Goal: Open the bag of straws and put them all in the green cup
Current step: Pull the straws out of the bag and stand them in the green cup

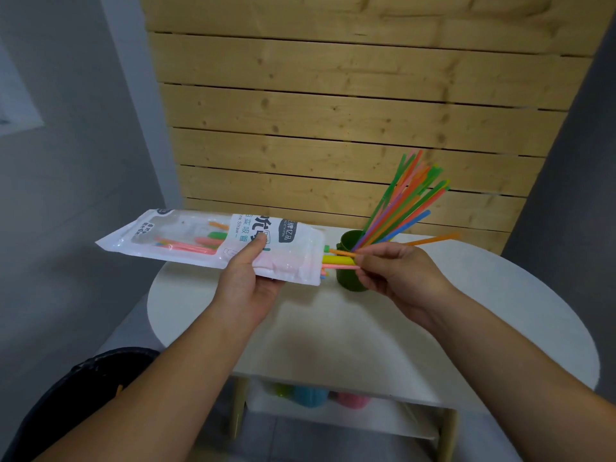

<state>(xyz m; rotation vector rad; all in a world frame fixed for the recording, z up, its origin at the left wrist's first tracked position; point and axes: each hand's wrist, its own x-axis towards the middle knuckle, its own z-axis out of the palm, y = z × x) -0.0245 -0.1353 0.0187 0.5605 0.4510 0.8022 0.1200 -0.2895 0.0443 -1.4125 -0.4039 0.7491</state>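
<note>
Your forearms reach over the table point(333, 328) as you draw straws from the bag point(213, 241).

Your left hand point(246, 288) grips the bag level in the air, thumb on top, its open end beside the cup point(350, 271). Your right hand point(400, 275) pinches an orange straw point(433, 241), with yellow and pink ones point(336, 260) jutting from the mouth just beside your fingertips. The cup already holds a leaning fan of straws point(403, 201); brush it and it may tip. Tilt the bag and the rest may slide out.
</note>
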